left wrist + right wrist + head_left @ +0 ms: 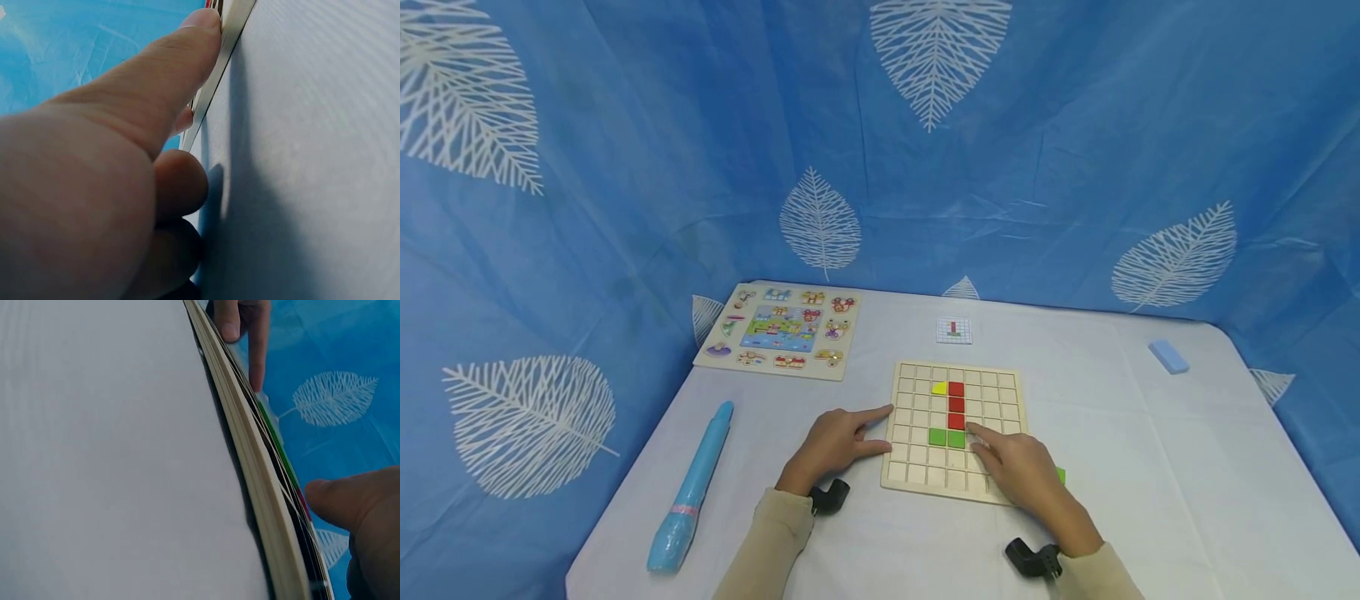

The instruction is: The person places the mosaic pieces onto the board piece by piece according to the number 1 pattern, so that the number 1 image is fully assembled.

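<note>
A wooden grid board [917,471] lies on the table in the head view. On it are three red tiles [956,405] in a column, a yellow piece [939,387] beside the top one, and two green tiles [947,437] below. My left hand [868,429] touches the board's left edge with straight index finger [169,81] and thumb. My right hand [1000,458] rests on the board, its index tip next to the green tiles. A green piece [1061,475] peeks out from behind that hand. In the right wrist view the board's edge [250,456] runs diagonally.
A small pattern card [954,331] lies beyond the board. A picture puzzle tray [780,329] sits at the back left, a long light-blue tube [692,492] at the front left, and a pale blue block [1168,356] at the far right. Blue leaf-print cloth surrounds the table.
</note>
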Demonstrator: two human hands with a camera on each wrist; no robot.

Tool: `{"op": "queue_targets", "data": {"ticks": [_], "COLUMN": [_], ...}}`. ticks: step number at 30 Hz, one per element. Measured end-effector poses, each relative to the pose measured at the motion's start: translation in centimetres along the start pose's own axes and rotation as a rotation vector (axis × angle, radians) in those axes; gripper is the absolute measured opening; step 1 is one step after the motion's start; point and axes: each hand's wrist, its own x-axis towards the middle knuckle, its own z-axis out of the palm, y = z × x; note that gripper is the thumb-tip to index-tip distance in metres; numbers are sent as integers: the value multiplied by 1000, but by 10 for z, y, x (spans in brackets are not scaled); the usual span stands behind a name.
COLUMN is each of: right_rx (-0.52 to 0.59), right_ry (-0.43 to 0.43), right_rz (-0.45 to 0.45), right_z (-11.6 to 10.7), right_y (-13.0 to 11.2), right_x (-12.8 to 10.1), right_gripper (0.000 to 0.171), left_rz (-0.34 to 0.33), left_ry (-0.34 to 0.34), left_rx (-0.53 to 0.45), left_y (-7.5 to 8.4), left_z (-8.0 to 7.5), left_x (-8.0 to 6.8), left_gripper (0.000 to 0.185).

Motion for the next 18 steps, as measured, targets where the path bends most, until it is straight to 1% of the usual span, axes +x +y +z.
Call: {"op": "queue_targets", "data": {"ticks": [6,11,18], "right_rx": [-3,2,-2], "right_ry": [60,93,140], "right_rz": [18,34,88], "right_z": [-10,-16,-24], "right_y": [9,16,24], "right_x": [-6,-14,-31], "right_gripper": [36,39,39], "left_rz": [-3,-2,3], "left_ry": [-1,2,-2], "left_rx": [-1,-3,-3], "left_y": [0,-2,-2], "left_z": [0,0,1], "left_x": [0,1,0], "left_gripper": [67,67,67]}}
